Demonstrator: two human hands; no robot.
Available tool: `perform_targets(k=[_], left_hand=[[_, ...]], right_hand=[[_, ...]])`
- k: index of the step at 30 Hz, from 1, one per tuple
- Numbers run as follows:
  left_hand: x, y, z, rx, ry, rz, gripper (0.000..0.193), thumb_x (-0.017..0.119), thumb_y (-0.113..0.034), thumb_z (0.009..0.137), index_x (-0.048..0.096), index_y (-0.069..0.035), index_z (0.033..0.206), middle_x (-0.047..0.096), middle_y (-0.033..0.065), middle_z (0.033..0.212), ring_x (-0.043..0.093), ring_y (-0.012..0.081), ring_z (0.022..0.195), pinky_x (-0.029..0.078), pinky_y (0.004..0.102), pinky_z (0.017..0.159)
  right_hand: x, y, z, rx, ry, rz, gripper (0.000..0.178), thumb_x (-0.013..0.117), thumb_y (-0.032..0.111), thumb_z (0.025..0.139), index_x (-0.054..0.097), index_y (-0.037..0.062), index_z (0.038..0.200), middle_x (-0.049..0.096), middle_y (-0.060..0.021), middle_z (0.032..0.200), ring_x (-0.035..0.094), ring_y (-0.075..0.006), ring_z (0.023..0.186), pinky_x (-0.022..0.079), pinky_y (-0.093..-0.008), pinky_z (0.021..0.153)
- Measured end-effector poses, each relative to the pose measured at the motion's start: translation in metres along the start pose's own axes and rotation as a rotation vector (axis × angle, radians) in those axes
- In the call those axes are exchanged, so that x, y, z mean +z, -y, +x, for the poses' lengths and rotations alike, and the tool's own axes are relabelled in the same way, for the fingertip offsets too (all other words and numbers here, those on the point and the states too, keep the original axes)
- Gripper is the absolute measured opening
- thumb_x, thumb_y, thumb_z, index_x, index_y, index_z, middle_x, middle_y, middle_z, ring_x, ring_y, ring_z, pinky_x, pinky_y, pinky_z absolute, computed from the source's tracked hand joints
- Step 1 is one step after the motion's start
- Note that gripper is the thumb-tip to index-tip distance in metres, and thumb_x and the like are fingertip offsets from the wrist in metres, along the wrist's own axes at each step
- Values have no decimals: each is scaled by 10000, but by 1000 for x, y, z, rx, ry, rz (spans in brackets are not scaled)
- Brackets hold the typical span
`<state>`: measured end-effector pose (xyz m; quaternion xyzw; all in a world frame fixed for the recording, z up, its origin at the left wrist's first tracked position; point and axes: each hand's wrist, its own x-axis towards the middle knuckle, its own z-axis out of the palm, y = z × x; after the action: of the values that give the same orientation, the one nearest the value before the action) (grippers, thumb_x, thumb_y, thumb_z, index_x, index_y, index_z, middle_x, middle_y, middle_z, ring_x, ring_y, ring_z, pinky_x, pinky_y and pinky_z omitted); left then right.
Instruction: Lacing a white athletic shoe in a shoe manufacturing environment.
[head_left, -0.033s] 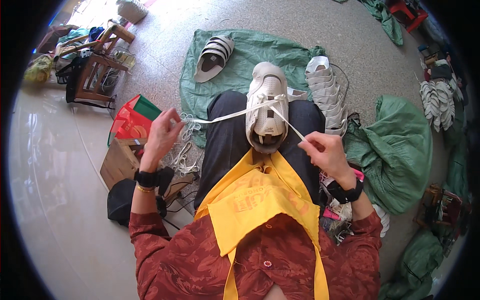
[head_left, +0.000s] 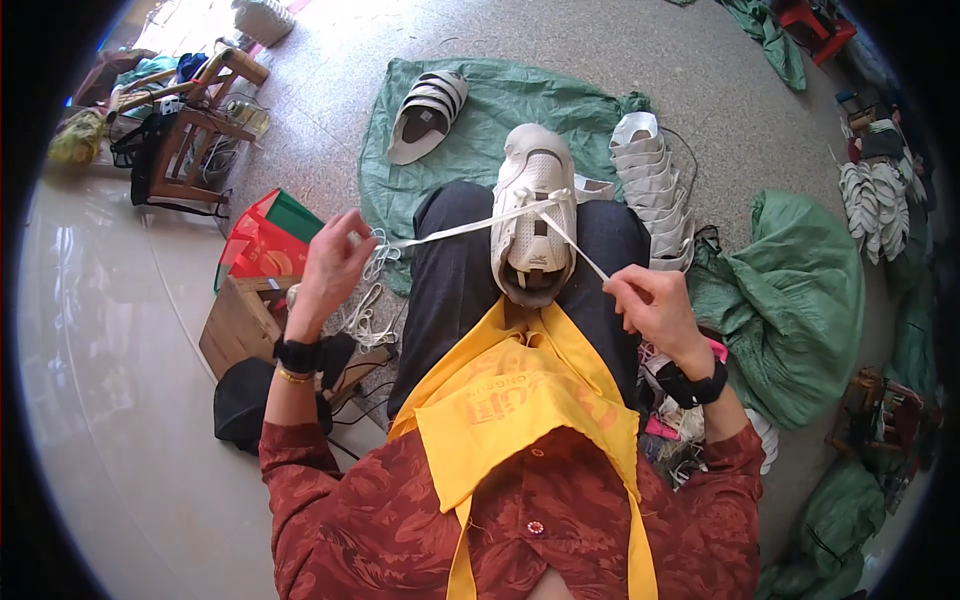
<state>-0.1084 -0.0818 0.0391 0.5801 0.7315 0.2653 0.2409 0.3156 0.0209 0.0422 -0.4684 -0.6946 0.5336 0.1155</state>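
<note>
We sit on the floor with a white sneaker (head_left: 535, 215) resting upright on our knees, toe pointing far, its opening toward us. A white lace (head_left: 455, 232) runs from the sneaker's upper eyelets out to both sides. Our left hand (head_left: 332, 265) is raised to the left of the knees, its grip pressed together on one lace end, which stretches taut from the shoe. Our right hand (head_left: 655, 305) sits near the right knee, its grip pinching the other lace end just beside the shoe's heel. A yellow apron (head_left: 510, 390) covers our lap below the sneaker.

A green sheet (head_left: 500, 110) lies on the floor beyond the knees, with a sole-up shoe piece (head_left: 428, 115) on its left part and a stack of white shoe uppers (head_left: 655, 190) at its right edge. A loose bundle of white laces (head_left: 365, 310) lies under the left hand, near a wooden box (head_left: 240, 320) and a red bag (head_left: 262, 240). A green sack (head_left: 795, 300) is at the right.
</note>
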Motion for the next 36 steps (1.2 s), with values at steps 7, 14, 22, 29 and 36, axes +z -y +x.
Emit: perform_targets(k=[7, 14, 22, 29, 36], left_hand=[[80, -64, 53, 190, 86, -291, 117, 675, -51, 955, 571, -12, 993, 611, 33, 865, 591, 76, 768, 498, 250, 682], [118, -79, 84, 208, 159, -326, 166, 671, -150, 985, 565, -30, 1030, 566, 6, 881, 516, 66, 721, 459, 253, 640], [122, -71, 92, 146, 304, -432, 172, 689, -182, 990, 567, -61, 993, 515, -46, 873, 455, 35, 766, 411, 213, 671], [120, -71, 94, 140, 338, -431, 181, 686, -201, 995, 568, -64, 985, 500, -57, 864, 439, 26, 770, 398, 211, 668], [116, -74, 94, 83, 376, -473, 189, 687, -213, 994, 573, -62, 981, 502, -57, 858, 439, 29, 768, 390, 211, 665]], right_hand=[[12, -21, 58, -361, -326, -66, 125, 684, 88, 952, 715, -21, 1006, 722, -120, 797, 663, -140, 541, 497, -293, 495], [17, -7, 129, -105, -120, 196, 167, 700, 87, 930, 703, -64, 1001, 739, -100, 835, 705, -140, 633, 572, -271, 580], [21, -16, 135, -225, -122, 154, 125, 714, 87, 903, 690, -29, 943, 731, -74, 842, 718, -144, 705, 586, -284, 645], [24, -11, 129, -309, -175, 123, 83, 688, 58, 883, 680, -12, 928, 718, -79, 817, 707, -152, 745, 574, -287, 706], [16, 5, 126, -356, -151, -170, 63, 668, 15, 901, 668, -9, 959, 698, -36, 817, 673, -80, 752, 555, -254, 680]])
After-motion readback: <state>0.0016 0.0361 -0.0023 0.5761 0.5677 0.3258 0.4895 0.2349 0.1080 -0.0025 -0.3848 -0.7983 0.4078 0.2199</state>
